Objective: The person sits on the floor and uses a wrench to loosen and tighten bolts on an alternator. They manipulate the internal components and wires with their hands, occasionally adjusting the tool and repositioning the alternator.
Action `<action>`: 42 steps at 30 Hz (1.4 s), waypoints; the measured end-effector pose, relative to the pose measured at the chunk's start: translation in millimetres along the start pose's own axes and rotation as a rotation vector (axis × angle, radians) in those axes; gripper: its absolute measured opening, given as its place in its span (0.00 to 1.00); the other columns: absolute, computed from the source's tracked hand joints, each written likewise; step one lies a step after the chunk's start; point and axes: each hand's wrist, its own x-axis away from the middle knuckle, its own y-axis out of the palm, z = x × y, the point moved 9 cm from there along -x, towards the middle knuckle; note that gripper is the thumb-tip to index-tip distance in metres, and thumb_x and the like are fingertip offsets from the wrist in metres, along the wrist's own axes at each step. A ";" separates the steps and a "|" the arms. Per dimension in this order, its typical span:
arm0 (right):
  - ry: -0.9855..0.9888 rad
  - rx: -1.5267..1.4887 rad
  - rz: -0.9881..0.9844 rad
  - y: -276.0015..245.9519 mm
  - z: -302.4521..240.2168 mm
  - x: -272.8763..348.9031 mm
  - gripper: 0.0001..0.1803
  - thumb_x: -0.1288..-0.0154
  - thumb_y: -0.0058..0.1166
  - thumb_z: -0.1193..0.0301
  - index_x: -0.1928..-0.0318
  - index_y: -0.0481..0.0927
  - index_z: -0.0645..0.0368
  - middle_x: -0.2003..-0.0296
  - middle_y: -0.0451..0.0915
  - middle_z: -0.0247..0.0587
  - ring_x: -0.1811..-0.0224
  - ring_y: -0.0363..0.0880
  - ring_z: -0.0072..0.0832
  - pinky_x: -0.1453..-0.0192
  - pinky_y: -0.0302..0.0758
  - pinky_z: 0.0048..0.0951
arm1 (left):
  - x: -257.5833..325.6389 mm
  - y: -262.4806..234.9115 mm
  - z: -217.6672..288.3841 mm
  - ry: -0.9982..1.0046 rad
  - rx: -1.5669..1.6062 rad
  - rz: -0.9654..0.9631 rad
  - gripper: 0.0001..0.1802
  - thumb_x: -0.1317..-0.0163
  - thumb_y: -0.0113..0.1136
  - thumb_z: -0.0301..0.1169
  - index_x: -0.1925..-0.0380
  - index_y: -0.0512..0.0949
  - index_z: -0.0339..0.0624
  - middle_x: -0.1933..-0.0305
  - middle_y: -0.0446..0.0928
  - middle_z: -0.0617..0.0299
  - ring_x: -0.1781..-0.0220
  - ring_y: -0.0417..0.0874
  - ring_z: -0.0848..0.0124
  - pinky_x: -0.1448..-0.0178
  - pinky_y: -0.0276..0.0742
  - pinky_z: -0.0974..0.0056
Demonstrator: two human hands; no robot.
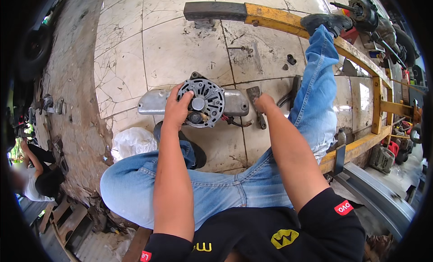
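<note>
A round grey alternator (207, 93) with a slotted end housing rests on a long silver metal cover (151, 103) on the floor. My left hand (177, 108) grips the alternator's left side, its thumb on the slotted face. Short wires with a connector (234, 121) stick out at its lower right. To the right, my right hand (266, 104) has its fingers closed at the middle of a scraper-like tool (254, 94) with a wide flat blade, lying on the tiles. Part of that tool is hidden by the hand. Dark-handled pliers (286, 98) lie just beyond it.
A yellow steel frame (275, 16) runs along the far and right sides, my right shoe (327, 24) against it. Small dark parts (291, 59) and a bolt (243, 48) lie on the tiles. A white plastic bag (134, 142) sits left. Another person (38, 172) is at far left.
</note>
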 end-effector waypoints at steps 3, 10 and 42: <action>-0.017 -0.078 0.065 10.3 3.2 7.7 0.27 0.34 0.56 0.57 0.39 0.77 0.58 0.47 0.81 0.61 0.44 0.81 0.51 0.38 0.77 0.42 | 2.8 -2.8 -1.6 -0.005 -0.008 0.007 0.28 0.38 0.63 0.36 0.39 0.74 0.38 0.47 0.80 0.53 0.47 0.79 0.67 0.41 0.74 0.64; 0.124 -0.132 0.064 -6.6 8.0 19.5 0.28 0.33 0.51 0.66 0.33 0.71 0.53 0.39 0.78 0.50 0.36 0.77 0.47 0.34 0.74 0.43 | -11.6 -4.8 -11.2 0.000 -0.012 0.010 0.27 0.38 0.63 0.38 0.40 0.74 0.37 0.45 0.77 0.50 0.45 0.77 0.64 0.39 0.72 0.62; -0.797 -0.055 0.142 -133.6 -184.8 264.5 0.42 0.35 0.54 0.74 0.23 0.51 0.47 0.69 0.80 0.68 0.64 0.79 0.66 0.57 0.73 0.56 | -9.5 -0.8 -25.5 0.082 0.000 0.125 0.35 0.43 0.61 0.46 0.39 0.71 0.35 0.45 0.79 0.39 0.42 0.80 0.51 0.37 0.73 0.58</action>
